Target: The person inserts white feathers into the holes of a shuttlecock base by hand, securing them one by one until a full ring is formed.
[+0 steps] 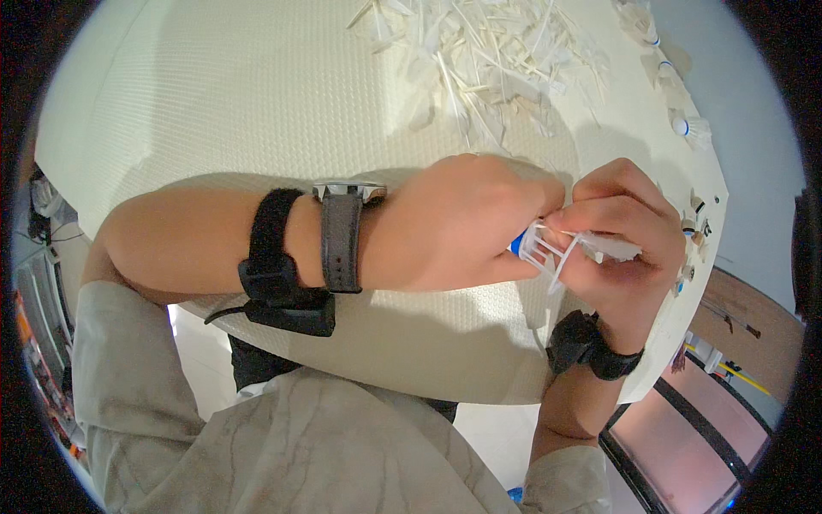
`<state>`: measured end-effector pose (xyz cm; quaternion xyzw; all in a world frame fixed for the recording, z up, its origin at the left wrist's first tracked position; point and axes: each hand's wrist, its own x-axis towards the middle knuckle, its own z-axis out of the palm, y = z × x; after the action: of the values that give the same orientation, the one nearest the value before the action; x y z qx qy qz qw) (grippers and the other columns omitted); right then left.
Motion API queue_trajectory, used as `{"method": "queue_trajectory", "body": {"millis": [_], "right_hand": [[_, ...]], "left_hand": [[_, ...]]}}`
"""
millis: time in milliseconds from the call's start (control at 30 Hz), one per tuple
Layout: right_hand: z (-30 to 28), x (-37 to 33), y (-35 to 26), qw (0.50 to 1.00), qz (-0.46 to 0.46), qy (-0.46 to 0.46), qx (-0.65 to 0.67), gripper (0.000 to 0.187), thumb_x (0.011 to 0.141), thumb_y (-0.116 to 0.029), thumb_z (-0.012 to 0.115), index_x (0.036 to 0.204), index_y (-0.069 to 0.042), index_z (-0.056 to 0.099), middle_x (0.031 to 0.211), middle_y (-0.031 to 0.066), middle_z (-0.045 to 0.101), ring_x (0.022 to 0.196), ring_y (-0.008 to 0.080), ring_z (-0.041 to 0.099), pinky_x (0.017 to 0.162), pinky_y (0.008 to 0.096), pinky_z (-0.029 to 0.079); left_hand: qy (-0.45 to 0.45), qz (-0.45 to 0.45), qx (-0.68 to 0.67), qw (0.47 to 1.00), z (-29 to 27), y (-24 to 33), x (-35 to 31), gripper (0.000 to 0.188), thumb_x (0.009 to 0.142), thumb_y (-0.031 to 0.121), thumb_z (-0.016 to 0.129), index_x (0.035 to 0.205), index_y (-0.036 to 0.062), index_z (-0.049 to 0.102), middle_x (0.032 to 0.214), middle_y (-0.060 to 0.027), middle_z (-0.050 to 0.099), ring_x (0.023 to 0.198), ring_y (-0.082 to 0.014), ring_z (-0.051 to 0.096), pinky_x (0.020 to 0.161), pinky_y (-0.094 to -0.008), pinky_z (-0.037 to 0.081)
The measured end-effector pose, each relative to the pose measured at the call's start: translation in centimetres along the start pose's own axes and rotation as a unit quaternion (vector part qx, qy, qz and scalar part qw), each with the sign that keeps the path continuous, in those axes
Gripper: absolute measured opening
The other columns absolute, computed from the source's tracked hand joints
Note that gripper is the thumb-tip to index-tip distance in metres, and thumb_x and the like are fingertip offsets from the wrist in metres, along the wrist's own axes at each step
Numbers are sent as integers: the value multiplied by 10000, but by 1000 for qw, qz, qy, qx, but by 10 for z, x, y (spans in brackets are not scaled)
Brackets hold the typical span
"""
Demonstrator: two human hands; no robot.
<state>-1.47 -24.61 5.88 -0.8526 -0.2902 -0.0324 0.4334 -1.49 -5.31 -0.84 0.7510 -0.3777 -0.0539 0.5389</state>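
Note:
Over the near right part of the table, my left hand (pixel 467 224) is closed around a shuttlecock frame (pixel 552 257), a white plastic cage with a blue band at its base. The cage's open end points right, toward my right hand (pixel 629 227). Between the curled fingers of that hand is a white feather (pixel 610 248), its tip reaching the frame. Whether the quill sits inside the cage is hidden by my fingers. A watch (pixel 342 231) and a black strapped device (pixel 287 300) are on my left wrist; another black device (pixel 591 343) is on the right.
Loose white feathers lie in a pile (pixel 505 68) beyond my hands on the textured pale table (pixel 240 94). Several shuttlecocks, one with a blue band (pixel 690 128), line the right edge. Small parts (pixel 695 218) lie nearer along it. A pink-topped black-edged object (pixel 706 411) stands below right.

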Motion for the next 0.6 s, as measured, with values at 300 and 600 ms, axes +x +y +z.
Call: {"method": "queue_trajectory", "body": {"millis": [300,600], "right_hand": [[1,-9,46,932,71,66,349,727,855,-703,625,1064,-7,646,878,19,566,690,80,437,549,226,273],[40,15,21,988,-82,-17,-133,222,868,-103,671,1081,-99,733,1181,81,659,1183,310,567,1007,403,433]], "left_hand": [[-80,34,11,996,-2,10,-2,308,865,371,698,873,81,596,685,-142,623,611,-401,615,539,-488,472],[-137,154,-71,976,1,8,0,271,817,316,701,763,74,594,651,-141,608,644,-402,614,575,-487,469]]}}
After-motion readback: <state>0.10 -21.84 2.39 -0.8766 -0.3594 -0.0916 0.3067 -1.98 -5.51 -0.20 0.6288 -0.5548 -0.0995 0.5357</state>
